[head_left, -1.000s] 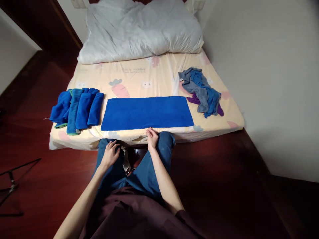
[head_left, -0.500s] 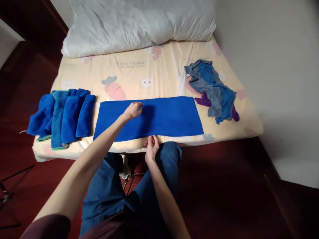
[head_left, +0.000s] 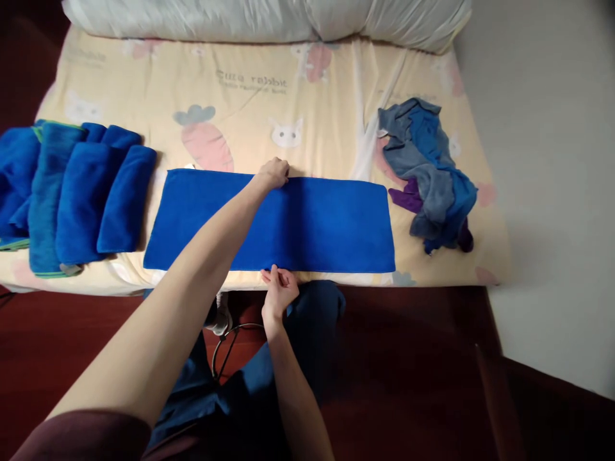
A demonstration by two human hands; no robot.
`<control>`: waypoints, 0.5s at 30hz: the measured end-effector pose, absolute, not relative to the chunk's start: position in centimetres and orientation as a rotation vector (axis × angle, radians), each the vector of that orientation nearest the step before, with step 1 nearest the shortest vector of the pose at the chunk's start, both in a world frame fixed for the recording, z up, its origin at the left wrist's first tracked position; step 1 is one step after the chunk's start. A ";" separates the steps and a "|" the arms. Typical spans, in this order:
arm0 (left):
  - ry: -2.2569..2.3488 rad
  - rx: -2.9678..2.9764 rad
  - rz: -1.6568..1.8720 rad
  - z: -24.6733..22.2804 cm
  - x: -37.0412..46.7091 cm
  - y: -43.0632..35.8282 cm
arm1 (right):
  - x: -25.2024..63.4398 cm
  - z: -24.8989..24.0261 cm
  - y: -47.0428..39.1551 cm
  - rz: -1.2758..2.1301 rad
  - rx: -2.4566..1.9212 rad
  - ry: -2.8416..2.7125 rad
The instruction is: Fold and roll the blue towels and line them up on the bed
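Note:
A blue towel [head_left: 336, 224] lies spread flat along the front edge of the bed, its long side running left to right. My left hand [head_left: 275, 171] reaches across it, fingers curled closed on its far edge near the middle. At the near edge, opposite, my right hand [head_left: 280, 289] is palm up, thumb and fingers pinching the hem. A dark shadow band crosses the cloth between both hands. The left fingertips are hidden from view.
Several rolled or folded blue towels [head_left: 86, 198] sit at the left. A crumpled heap of grey, blue and purple cloths [head_left: 432, 173] lies at the right. Behind is a pale quilt [head_left: 216, 19] on the carrot-print bedsheet [head_left: 250, 121]. A wall [head_left: 552, 192] stands to the right.
My left hand has moved from above the towel's middle to its far edge and closed there. My right hand has shifted slightly left along the near edge. The view has moved closer.

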State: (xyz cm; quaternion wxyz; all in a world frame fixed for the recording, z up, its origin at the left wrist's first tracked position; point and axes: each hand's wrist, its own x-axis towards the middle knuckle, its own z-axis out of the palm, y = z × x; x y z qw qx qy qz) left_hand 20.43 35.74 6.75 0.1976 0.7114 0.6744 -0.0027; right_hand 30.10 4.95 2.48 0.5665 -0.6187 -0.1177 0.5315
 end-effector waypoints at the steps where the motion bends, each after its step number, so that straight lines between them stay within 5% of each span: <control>1: 1.901 1.960 -0.025 7.0 20.5 35.9 | 30.0 2.5 4.8 1.238 -1.457 -0.296; 15: 1.984 1.763 0.138 9.5 20.5 35.8 | 30.0 2.1 3.3 1.196 -1.374 -0.336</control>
